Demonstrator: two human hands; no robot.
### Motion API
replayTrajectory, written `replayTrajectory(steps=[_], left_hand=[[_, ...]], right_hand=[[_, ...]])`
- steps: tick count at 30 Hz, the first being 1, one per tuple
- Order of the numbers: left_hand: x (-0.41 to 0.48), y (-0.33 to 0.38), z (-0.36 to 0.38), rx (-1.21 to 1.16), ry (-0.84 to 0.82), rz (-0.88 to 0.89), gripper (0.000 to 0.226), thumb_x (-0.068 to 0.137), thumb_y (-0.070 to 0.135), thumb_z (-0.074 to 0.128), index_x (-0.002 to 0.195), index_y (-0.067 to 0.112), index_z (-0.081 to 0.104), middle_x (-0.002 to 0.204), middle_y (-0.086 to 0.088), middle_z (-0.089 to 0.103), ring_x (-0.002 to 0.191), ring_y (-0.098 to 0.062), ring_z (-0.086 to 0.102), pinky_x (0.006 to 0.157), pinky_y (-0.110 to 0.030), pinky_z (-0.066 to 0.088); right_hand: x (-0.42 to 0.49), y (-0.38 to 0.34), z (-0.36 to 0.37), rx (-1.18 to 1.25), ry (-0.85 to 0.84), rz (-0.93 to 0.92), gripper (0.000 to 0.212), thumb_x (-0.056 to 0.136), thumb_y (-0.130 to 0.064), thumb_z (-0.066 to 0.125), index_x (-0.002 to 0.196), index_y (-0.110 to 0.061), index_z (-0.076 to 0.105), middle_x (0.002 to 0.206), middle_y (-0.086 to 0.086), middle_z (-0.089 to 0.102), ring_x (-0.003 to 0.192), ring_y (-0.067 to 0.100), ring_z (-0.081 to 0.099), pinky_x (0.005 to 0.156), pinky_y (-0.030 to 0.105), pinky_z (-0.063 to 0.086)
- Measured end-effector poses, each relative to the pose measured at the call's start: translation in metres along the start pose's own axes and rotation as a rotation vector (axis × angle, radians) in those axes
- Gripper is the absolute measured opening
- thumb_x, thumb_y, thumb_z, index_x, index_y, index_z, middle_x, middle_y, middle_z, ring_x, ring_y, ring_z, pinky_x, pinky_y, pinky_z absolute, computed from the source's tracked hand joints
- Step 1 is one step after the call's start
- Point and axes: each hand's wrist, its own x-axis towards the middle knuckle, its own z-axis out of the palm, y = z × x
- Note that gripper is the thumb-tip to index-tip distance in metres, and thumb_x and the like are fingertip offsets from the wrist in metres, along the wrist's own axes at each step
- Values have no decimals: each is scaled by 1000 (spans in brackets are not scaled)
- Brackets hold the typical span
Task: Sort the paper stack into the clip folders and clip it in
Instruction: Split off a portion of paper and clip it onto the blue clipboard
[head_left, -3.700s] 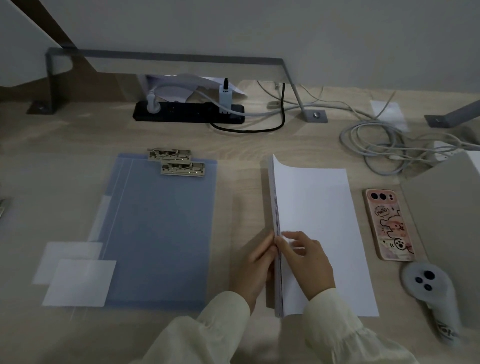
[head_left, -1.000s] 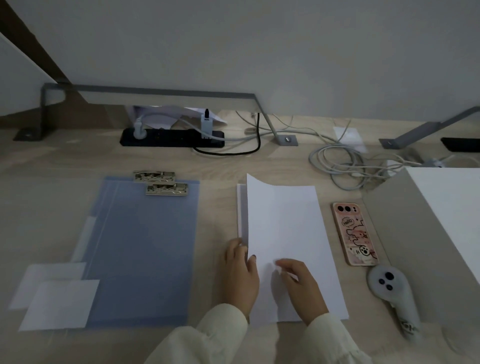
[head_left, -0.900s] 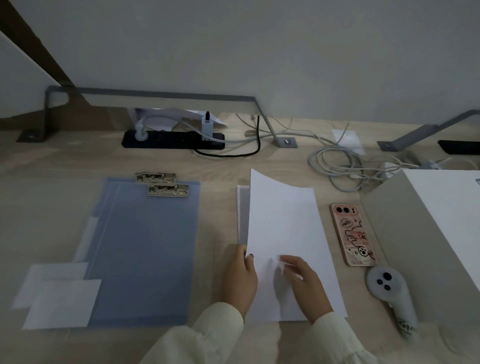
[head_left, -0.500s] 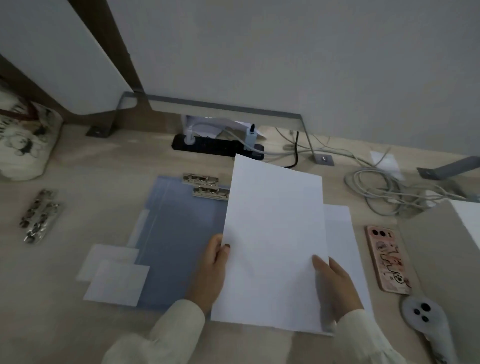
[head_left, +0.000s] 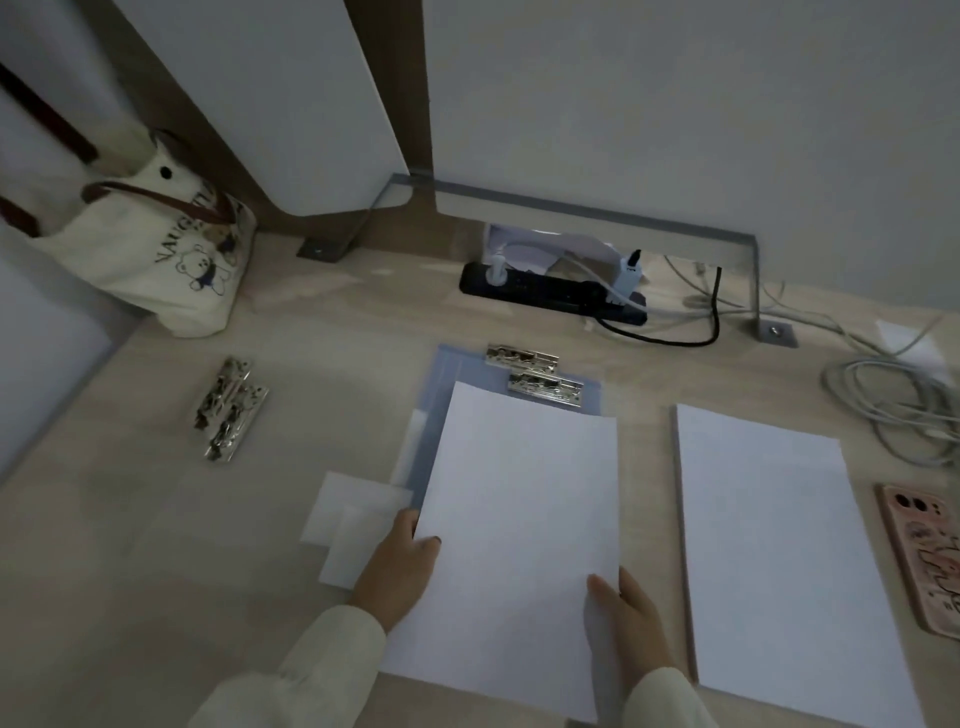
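- A light wooden desk (head_left: 130, 519) was seen from above, and everything else lay on it.
- The paper stack (head_left: 763, 561) was laid flat on the right part of the desk, well apart from the folders and touched by neither hand.
- The held paper (head_left: 519, 519) was kept over the blue folders and covered most of them. Whether it was one sheet or several could not be told.
- The translucent blue clip folders (head_left: 467, 384) were piled near the middle, with only their far and left edges showing.
- A cream tote bag (head_left: 150, 254) printed with a bear was propped at the far left.
- A tangle of grey cables (head_left: 893, 410) was spread at the far right.
- A black power strip (head_left: 550, 291) was placed along the back.
- The left hand (head_left: 400, 566) was closed on the paper's left edge, thumb on top.
- The right hand (head_left: 628, 618) was closed on the paper's near right edge, thumb on top.
- A pink phone (head_left: 924, 566) was laid just right of the stack.
- Two white cards (head_left: 358, 519) were overlapped beside the left hand.
- Loose clips (head_left: 228, 410) were left on the left side of the desk.
- Two metal clips (head_left: 545, 387) were seated at the folders' far edge, just beyond the paper.
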Motion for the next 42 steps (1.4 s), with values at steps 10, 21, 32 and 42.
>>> replayTrajectory(steps=[10,21,32,42], left_hand=[[38,13,-16,217,16,85,39,96,25,38,58,19,31,76,-15,55,76,-27,46,67,-30,31],[44,12,-19,288,-23,102,38,96,28,36,59,21,29,83,-23,56,71,-24,40,67,-31,31],[54,6,-21,247,-72,89,36,95,30,40,60,22,34,57,2,41,59,-19,40,63,-29,33],[54,4,-20,266,-59,81,34,96,37,37,64,25,35,61,5,45,66,-21,46,63,-31,34]], right_hand=[[5,5,2,-173,76,-11,18,85,1,52,85,-13,64,90,15,67,93,37,61,92,49,45],[-7,-16,2,-589,78,-50,45,86,-3,53,129,-9,41,100,13,58,86,26,55,81,32,43],[60,-121,78,-902,-22,-500,44,90,-11,49,133,-10,42,139,13,42,126,29,44,102,32,34],[123,-122,128,-1231,16,-705,60,84,0,37,143,-11,27,147,15,28,137,32,22,112,35,18]])
